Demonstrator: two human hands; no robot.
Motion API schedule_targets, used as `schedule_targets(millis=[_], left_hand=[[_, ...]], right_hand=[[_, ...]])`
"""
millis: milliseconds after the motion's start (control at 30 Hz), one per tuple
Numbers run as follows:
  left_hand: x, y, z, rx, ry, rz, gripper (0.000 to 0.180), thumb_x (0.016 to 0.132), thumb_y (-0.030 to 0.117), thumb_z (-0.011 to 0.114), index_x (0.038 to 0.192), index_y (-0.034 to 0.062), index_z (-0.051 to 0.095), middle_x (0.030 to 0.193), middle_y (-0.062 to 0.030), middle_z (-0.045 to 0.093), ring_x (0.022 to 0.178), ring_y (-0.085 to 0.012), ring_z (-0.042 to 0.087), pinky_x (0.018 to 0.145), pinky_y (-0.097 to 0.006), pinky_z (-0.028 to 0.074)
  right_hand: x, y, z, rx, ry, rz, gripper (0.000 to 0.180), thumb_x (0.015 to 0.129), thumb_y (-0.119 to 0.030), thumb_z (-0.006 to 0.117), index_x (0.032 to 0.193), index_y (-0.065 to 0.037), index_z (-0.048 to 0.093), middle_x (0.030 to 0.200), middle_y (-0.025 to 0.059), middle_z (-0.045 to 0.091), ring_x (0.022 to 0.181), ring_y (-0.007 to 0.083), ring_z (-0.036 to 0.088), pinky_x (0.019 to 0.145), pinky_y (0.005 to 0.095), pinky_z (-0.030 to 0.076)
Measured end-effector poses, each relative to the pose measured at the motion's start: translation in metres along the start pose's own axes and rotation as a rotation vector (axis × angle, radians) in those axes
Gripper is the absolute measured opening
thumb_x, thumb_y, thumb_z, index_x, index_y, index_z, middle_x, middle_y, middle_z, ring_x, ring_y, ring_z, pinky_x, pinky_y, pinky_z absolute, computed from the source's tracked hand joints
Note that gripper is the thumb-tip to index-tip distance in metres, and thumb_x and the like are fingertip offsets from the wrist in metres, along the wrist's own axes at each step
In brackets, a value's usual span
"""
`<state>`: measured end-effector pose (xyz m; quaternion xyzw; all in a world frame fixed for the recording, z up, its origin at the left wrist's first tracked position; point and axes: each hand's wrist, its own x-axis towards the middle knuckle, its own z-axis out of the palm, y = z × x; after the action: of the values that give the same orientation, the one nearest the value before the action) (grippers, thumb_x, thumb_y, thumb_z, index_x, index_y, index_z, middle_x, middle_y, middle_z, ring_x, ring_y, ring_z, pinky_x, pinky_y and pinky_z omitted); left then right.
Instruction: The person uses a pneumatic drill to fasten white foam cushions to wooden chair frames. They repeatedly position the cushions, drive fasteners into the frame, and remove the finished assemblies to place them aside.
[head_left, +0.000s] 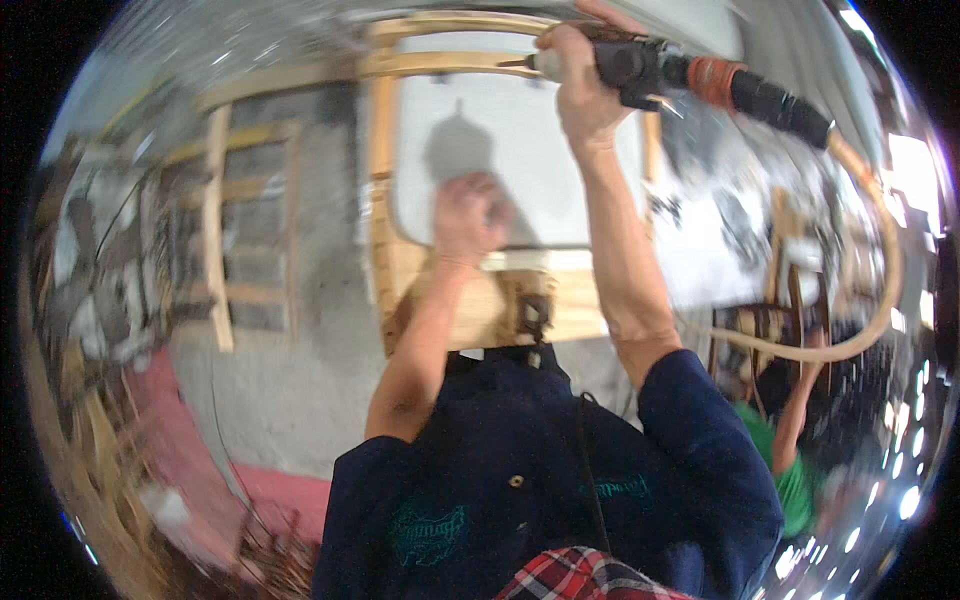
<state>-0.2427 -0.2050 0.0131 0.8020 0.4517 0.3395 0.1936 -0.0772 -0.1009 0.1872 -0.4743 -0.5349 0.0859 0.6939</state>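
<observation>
My right hand (583, 85) is stretched out far ahead of me, its grip closed around the body of a dark air tool (640, 68). The tool's pale nose points left and meets the curved top rail of a wooden chair frame (440, 62). An orange collar joins the back of the tool to a black fitting, and from there a tan hose (880, 300) loops down and round to my right.

My left hand (468, 215) is curled shut and rests on the white seat pad (520, 150) inside the frame, near its lower edge; I cannot tell whether it holds anything. The frame's lower wooden part lies just in front of my dark blue shirt. To my left a second bare wooden frame (215, 230) stands on the grey floor. On my right is a person in a green top (790, 480).
</observation>
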Motion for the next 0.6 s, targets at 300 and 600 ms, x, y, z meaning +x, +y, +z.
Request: schedule_targets(millis=[300,600], left_hand=[[0.001,0.012,0.004,-0.022,0.052,0.083,0.027,0.088,0.026,0.077,0.106,0.0065,0.075,0.126,-0.0092,0.071,0.124,-0.0297,0.06,0.109,-0.048,0.043],[-0.003,0.0,-0.017,-0.097,-0.079,0.074,0.032,0.089,0.023,0.078,0.114,0.0045,0.074,0.134,-0.0104,0.068,0.132,-0.0324,0.055,0.112,-0.047,0.041]], right_hand=[[-0.073,0.005,-0.272,-0.406,0.654,0.226,0.028,0.076,0.002,0.07,0.103,0.007,0.065,0.08,0.0108,0.069,0.07,0.0197,0.067,0.073,0.0342,0.055],[-0.107,0.047,-0.293,-0.308,0.708,0.334,0.03,0.081,-0.002,0.072,0.109,0.005,0.065,0.078,0.0094,0.07,0.067,0.0147,0.066,0.066,0.0289,0.053]])
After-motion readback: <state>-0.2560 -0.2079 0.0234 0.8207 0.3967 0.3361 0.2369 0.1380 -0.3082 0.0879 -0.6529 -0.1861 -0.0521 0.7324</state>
